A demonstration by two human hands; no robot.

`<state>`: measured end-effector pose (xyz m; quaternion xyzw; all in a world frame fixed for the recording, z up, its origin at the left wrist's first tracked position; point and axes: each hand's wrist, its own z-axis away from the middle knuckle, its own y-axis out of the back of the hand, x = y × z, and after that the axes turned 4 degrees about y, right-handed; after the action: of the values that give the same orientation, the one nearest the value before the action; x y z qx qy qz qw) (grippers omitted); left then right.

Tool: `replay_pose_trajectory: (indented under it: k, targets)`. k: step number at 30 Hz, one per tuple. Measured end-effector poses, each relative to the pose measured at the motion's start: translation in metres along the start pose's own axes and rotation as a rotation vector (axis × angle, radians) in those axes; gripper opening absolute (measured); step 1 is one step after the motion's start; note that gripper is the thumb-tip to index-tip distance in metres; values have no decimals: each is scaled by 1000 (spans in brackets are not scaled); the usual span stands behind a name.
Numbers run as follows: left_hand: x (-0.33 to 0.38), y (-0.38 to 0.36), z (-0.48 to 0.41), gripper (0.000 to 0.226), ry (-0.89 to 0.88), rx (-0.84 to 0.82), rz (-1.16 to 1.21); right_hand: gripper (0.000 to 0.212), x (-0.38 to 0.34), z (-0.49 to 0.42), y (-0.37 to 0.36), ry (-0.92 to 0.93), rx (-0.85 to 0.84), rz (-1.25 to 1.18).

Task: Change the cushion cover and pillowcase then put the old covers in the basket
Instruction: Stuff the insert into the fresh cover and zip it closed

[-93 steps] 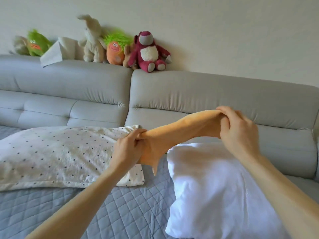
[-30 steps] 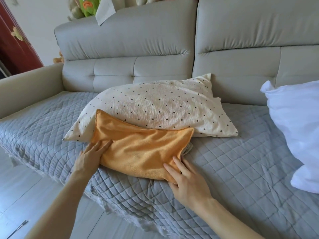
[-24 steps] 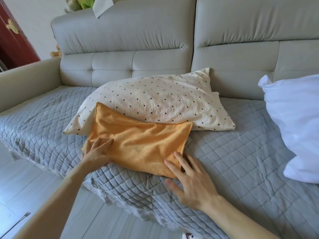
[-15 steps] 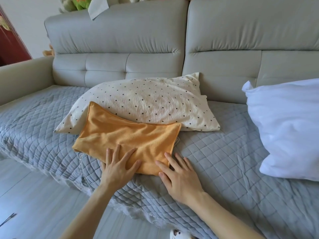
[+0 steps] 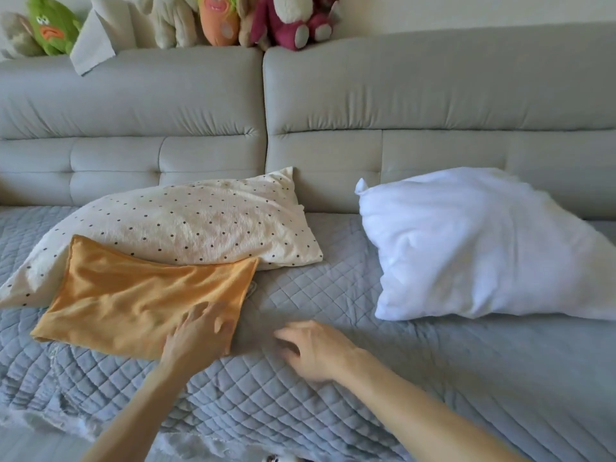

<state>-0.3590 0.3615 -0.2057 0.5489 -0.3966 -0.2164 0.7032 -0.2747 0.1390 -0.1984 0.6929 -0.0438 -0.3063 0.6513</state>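
Note:
An orange cover (image 5: 133,295) lies flat on the grey quilted sofa seat (image 5: 333,411), its far edge overlapping a cream pillow with dark dots (image 5: 200,221). My left hand (image 5: 200,335) rests with relaxed fingers on the cover's near right corner. Just right of that corner, my right hand (image 5: 316,348) hovers over the quilt with its fingers loosely spread, holding nothing. A bare white cushion insert (image 5: 483,245) leans against the sofa back on the right.
Several plush toys (image 5: 280,18) and a pale folded cloth (image 5: 96,41) sit along the top of the grey sofa back (image 5: 400,95). The seat's front edge runs along the bottom left, with floor below it.
The orange cover went from being held up in both hands to lying flat on the seat. My left hand slid right along it; my right hand has come off the cover's corner.

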Motion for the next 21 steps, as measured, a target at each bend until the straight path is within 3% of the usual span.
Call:
replay_pose_trajectory:
  k: [5,11,15,21]
  targets:
    - [158,-13,50,43,-526,15,85,38,73,137,61,-173,302,-11]
    - [330,-74,108,38,-985,-38,128,31,120,335,95,-538,671,37]
    - [421,-127,156,39,-1121,-114,144,36,133,435,77,-781,810,107]
    - [477,-214,188,49,-1133,-207,-68,46,159,520,50,-1158,747,457]
